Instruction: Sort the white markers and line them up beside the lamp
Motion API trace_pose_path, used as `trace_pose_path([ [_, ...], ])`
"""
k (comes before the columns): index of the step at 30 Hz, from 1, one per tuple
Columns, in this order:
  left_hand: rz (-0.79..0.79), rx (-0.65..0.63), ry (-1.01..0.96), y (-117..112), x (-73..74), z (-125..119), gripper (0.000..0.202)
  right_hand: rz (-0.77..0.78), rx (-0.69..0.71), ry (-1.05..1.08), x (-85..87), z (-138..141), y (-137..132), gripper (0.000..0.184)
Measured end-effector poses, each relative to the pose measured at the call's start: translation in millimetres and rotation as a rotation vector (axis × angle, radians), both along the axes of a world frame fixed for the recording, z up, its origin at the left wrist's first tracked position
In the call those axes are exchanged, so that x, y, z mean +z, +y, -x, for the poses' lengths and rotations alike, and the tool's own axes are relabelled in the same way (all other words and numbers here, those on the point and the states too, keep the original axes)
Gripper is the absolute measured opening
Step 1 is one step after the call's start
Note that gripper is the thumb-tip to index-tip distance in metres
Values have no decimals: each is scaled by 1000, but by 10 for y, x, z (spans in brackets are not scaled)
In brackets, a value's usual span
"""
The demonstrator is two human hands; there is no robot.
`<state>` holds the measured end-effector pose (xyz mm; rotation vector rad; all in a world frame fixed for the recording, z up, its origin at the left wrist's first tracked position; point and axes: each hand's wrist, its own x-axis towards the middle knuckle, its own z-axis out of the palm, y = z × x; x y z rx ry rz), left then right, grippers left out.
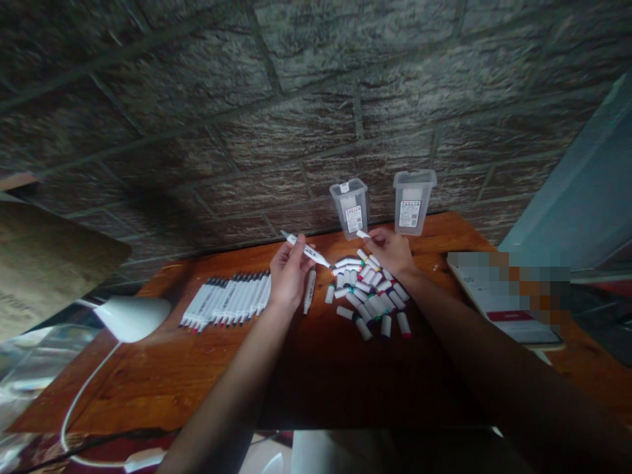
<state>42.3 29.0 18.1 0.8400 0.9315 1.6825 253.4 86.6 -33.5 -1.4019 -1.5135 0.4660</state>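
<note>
My left hand (289, 273) is closed around a white marker (307, 250), which it holds tilted above the table. Between the fingers of my right hand (392, 251) is a white marker cap (363, 234), apart from the marker. Below and between the hands lies a loose heap of white caps (368, 293) with coloured ends. One more marker (309, 291) lies on the table just right of my left hand. To the left, a row of white markers (224, 301) lies side by side, its right end partly hidden by my left hand.
Two clear plastic containers with labels, one (351, 209) behind the heap and one (413, 203) further right, stand near the brick wall. A tablet (508, 303) lies at the right of the wooden table (316, 375). A white lamp (132, 318) with a bent neck is at the left.
</note>
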Motion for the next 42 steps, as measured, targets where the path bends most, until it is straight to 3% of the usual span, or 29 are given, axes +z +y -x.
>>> trace_pose_path([
  [10,-18,59,-25,58,3,76,41,-103,197,62,12,71,6,16],
  [30,-25,90,-4,79,-9,132,42,-114,318,158,0,122,-29,14],
  [38,-19,97,110,63,-62,63,40,-26,551,110,63,171,-117,13],
  [42,-57,58,238,31,-133,-33,38,-32,587,45,70,188,-128,12],
])
